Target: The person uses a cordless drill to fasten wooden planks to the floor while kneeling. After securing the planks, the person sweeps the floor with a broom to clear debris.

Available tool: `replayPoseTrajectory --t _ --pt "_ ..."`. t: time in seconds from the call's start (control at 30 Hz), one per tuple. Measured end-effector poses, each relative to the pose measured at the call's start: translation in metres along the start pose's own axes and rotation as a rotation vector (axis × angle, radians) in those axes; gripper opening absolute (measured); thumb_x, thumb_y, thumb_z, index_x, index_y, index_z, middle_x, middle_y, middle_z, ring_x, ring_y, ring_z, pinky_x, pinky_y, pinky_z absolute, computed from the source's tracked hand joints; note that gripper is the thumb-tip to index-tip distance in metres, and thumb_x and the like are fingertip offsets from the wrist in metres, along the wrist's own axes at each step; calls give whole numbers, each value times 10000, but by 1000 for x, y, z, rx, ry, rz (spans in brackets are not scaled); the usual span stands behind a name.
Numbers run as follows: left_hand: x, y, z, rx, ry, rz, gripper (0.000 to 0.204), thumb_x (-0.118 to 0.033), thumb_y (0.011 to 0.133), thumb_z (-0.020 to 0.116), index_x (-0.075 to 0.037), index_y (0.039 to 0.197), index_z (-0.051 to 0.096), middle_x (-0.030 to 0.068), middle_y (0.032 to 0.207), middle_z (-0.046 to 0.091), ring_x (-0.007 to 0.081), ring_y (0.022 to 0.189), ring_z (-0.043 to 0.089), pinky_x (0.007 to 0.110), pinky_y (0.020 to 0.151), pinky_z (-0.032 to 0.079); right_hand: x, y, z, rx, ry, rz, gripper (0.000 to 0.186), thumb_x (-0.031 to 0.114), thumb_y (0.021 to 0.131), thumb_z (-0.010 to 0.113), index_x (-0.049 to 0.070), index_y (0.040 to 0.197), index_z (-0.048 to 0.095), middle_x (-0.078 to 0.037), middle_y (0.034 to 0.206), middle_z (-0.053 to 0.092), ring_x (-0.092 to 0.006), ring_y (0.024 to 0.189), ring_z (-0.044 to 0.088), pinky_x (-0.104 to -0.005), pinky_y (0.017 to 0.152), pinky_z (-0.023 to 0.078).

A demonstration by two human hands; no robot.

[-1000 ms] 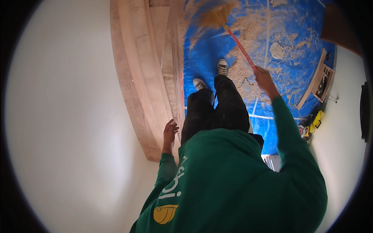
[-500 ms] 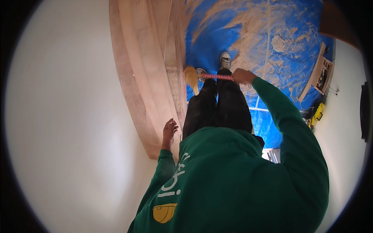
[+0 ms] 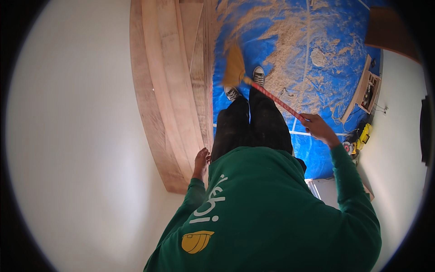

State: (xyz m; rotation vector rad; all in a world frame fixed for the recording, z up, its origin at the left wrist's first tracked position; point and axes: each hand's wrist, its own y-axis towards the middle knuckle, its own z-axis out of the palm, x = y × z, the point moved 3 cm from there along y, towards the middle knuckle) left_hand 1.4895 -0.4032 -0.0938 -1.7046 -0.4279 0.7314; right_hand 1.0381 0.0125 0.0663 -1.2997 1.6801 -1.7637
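Note:
My right hand (image 3: pixel 318 128) is closed around the red-wrapped end of a hand broom (image 3: pixel 277 100). The broom's slightly blurred, fanned yellow straw head (image 3: pixel 234 68) is above and beside my shoes (image 3: pixel 232 93), and partly overlaps one of them. Whether the bristles touch the floor, I cannot tell. Low at my left side hangs my left hand (image 3: pixel 202 162), empty, its fingers loosely curled and slightly apart. It is beside the long wooden boards (image 3: pixel 170 77) and close to my hip. Pale sawdust (image 3: pixel 290 50) lies in streaks over the blue tarp (image 3: pixel 258 45) in front of me.
A white wall (image 3: pixel 86 127) stands to the left, behind the boards. Toward the right wall are a wooden box (image 3: pixel 369 90) with items inside, a yellow power tool (image 3: pixel 364 136) and thin cords. A brown wooden piece (image 3: pixel 392 34) juts in at upper right.
My right hand has moved right and toward me, and the broom has turned from nearly level to slanting. Its straw head has swung up and away from the boards. My left hand has lowered slightly.

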Motion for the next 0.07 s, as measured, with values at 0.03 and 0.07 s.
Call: replayPoseTrajectory --t 0.03,0.07 --pt "1 5 2 37 42 8 491 -288 1027 705 -82 1454 579 24 1032 665 158 810 626 291 730 508 8 -12 -7 27 -28 71 399 212 1028 641 44 1386 693 -56 800 662 -150 662 602 -348 632 506" --pt "3 9 4 42 71 24 567 -312 1019 716 -83 1510 547 40 1116 686 162 873 624 342 792 526 20 -14 -10 86 -100 125 409 263 1034 666 110 1412 698 -52 813 656 -132 661 595 -335 642 519"
